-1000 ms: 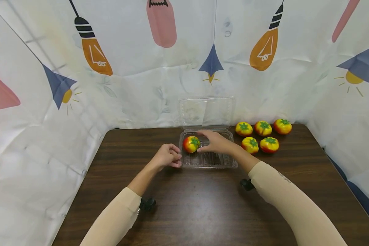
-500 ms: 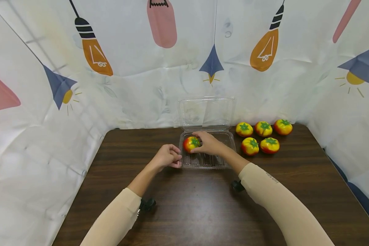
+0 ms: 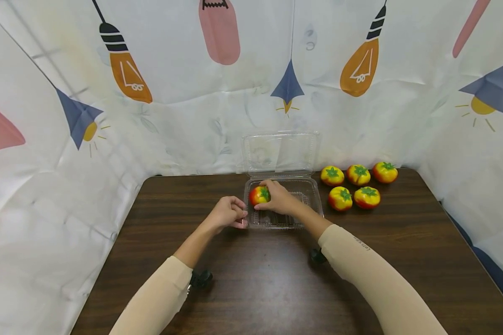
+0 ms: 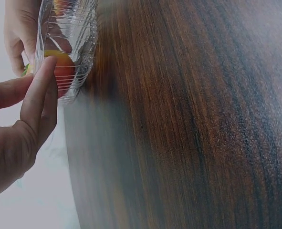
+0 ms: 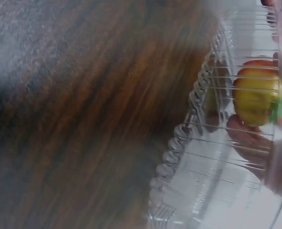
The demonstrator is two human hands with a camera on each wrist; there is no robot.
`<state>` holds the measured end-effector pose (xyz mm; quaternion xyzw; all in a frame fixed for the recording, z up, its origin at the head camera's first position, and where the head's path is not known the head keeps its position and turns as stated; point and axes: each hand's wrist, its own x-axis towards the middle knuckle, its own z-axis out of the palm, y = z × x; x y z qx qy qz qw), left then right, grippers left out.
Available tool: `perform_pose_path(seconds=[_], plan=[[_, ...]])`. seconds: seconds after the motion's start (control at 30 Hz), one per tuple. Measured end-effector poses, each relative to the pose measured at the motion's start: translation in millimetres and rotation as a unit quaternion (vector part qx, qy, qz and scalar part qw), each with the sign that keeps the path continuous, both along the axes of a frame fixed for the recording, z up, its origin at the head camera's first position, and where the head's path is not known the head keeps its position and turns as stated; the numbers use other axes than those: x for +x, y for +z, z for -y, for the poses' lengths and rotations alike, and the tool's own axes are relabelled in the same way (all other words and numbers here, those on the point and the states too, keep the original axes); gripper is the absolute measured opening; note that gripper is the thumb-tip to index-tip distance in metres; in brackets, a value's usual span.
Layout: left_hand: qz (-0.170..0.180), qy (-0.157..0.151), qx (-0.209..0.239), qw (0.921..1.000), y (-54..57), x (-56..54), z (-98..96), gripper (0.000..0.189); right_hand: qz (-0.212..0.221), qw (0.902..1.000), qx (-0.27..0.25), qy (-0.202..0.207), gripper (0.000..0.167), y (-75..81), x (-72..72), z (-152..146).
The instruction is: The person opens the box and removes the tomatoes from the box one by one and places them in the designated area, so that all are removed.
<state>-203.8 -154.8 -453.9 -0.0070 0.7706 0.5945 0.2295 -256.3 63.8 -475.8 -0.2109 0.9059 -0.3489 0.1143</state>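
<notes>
A clear plastic clamshell box (image 3: 314,204) stands with its lid raised at the back of the table. In its left part sits a red-and-yellow tomato (image 3: 257,196) with a green leafy top. My right hand (image 3: 282,199) reaches into the box and grips this tomato between thumb and fingers; the right wrist view shows the tomato (image 5: 255,95) through the ribbed clear wall. My left hand (image 3: 227,213) pinches the box's near left rim. In the left wrist view, thumb and fingertips of the left hand (image 4: 24,114) meet at the box edge.
Several more tomatoes (image 3: 341,198) lie in two rows on the table right of the box. The raised lid (image 3: 281,153) stands up in front of a printed cloth wall (image 3: 184,130). Dark wooden tabletop (image 3: 260,279) stretches toward the front.
My right hand has moved left, from beside the tomato to around it, and its fingers have closed in. The left hand has stayed at the rim.
</notes>
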Motion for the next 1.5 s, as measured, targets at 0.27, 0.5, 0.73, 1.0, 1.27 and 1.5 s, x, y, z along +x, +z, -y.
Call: perform_pose_path(seconds=[0.27,0.5,0.73,1.0,1.27,1.5], plan=[[-0.002,0.0,0.001,1.0,0.7,-0.4,-0.5,0.025,-0.001,0.9992,-0.039,0.002,0.077,-8.8,0.1,-0.1],[0.0,0.0,-0.004,1.0,1.4,0.4,-0.7,0.025,0.007,0.9986,-0.052,0.006,0.077,-8.9,2.1,-0.9],[-0.001,0.001,-0.009,1.0,1.0,0.8,-1.4,0.024,0.003,0.9986,-0.053,0.005,0.076,-8.4,2.5,-1.3],[-0.004,-0.001,-0.01,0.9999,1.0,0.5,0.3,0.024,-0.007,0.9978,-0.066,0.004,0.077,-5.0,3.0,-5.6],[-0.003,-0.001,-0.009,1.0,1.4,0.3,0.1,0.023,-0.012,0.9974,-0.07,0.008,0.075,3.3,4.5,-11.1],[0.0,-0.002,-0.007,1.0,0.7,-0.4,0.0,0.024,-0.008,0.9969,-0.078,0.009,0.076,10.5,4.7,-18.9]])
